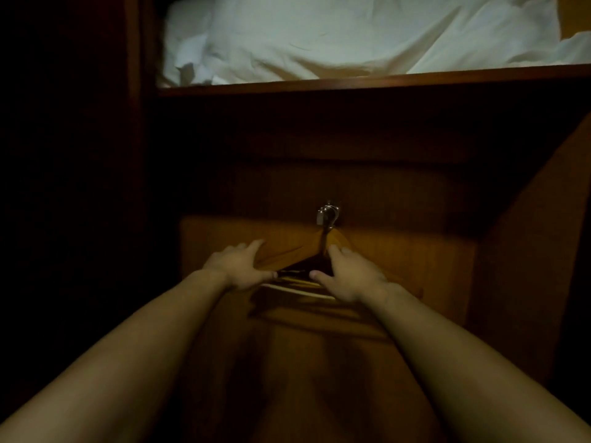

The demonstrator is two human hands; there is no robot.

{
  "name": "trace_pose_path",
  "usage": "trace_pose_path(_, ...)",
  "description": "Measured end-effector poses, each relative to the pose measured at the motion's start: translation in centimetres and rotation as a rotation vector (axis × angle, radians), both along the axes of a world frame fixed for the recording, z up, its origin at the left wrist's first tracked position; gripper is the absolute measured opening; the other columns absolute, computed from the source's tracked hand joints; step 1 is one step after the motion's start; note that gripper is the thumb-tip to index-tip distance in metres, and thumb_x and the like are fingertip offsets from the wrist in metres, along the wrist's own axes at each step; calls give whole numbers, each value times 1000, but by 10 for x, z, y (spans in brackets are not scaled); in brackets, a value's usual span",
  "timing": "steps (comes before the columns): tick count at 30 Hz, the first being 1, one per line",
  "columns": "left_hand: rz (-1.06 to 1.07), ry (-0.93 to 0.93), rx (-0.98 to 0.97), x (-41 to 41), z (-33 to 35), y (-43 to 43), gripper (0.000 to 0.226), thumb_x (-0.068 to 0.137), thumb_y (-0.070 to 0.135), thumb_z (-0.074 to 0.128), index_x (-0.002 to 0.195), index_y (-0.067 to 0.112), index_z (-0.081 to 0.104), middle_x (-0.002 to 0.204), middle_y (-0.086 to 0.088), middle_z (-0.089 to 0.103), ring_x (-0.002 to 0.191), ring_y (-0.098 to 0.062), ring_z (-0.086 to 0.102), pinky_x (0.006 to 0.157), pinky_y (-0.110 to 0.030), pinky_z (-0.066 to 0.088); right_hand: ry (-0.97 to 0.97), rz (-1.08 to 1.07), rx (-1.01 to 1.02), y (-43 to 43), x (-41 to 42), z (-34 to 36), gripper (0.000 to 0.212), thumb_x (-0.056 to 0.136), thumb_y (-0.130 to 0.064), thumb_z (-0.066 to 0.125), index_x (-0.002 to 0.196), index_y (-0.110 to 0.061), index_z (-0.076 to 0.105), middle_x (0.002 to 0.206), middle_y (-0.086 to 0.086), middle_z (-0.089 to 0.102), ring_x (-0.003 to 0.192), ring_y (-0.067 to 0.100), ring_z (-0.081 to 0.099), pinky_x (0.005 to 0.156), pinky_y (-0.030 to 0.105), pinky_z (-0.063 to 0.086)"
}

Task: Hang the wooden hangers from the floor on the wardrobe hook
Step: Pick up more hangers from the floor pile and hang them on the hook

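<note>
Directly below the metal wardrobe hook (327, 215) hang the wooden hangers (297, 278), their wire necks running straight up to it and their long bars lying level, left to right, against the wooden panel (399, 251). Left of the hook's line, the left hand (238, 266) rests with fingers spread on a hanger shoulder; just right of it, the right hand (348, 276) does likewise, thumb toward the bars. Above the hook, a shelf (367, 81) holds rumpled white bedding (351, 33).

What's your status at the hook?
Left hand and right hand open, steadying wooden hangers. Hangers on the wardrobe hook. Nothing blocking.
</note>
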State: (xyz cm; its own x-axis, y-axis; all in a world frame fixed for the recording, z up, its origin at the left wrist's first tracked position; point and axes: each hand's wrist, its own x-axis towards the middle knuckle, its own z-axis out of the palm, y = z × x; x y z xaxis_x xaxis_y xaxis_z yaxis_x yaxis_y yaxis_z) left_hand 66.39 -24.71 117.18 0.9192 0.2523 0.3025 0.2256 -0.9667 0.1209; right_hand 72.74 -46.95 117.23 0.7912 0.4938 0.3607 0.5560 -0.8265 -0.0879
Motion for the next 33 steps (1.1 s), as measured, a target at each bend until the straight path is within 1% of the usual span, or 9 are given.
trace_pose_path(4,117,-15,-64,-61,-5,-3,92,82,75,50,155,36,10,160,-4,28,144,-29,31,112,-46,35,-1,138,-27,16,-30,-3,57,94,-62,48,132,-21,42,130,7,54,116,27,56,94,47,53)
trace_pose_path(7,201,-20,-132,-116,-17,-2,93,81,76,49,155,37,9,160,-5,28,143,-29,32,114,-49,33,3,247,-61,33,-60,-11,64,94,-64,46,141,-20,37,137,8,50,121,28,54,97,50,51)
trace_pose_path(10,294,-30,-181,-176,-26,1,93,79,79,47,155,37,11,159,-6,29,143,-30,33,114,-51,32,-5,369,-85,54,-99,-18,73,94,-65,45,149,-20,31,147,9,44,129,29,50,100,49,50)
trace_pose_path(13,398,-28,-168,-238,-32,7,94,77,83,44,154,37,14,158,-6,32,142,-29,34,113,-52,32,8,488,-64,78,-144,-20,72,96,-62,47,152,-20,29,152,9,40,134,29,46,105,46,47)
trace_pose_path(18,565,-25,-184,-339,-37,17,95,76,85,43,154,38,16,157,-6,34,143,-29,33,113,-50,33,1,679,-48,115,-224,-24,68,94,-64,49,147,-23,37,144,6,47,124,26,55,97,46,52)
trace_pose_path(25,734,1,-169,-463,-53,28,94,77,85,41,154,39,11,159,-7,29,144,-30,31,113,-53,32,28,852,-44,168,-328,-49,68,93,-64,51,145,-23,39,143,6,49,122,25,56,97,44,51)
trace_pose_path(29,866,27,-181,-545,-61,46,97,74,87,39,154,40,11,160,-7,28,145,-31,29,114,-54,30,56,967,-49,206,-399,-59,70,92,-64,51,147,-22,37,143,7,49,124,26,55,98,46,51)
trace_pose_path(33,952,66,-181,-614,-69,67,97,75,87,38,154,40,11,160,-8,27,145,-32,27,115,-54,28,110,1085,-47,242,-462,-63,72,92,-67,49,146,-22,37,141,8,49,122,27,56,96,44,51)
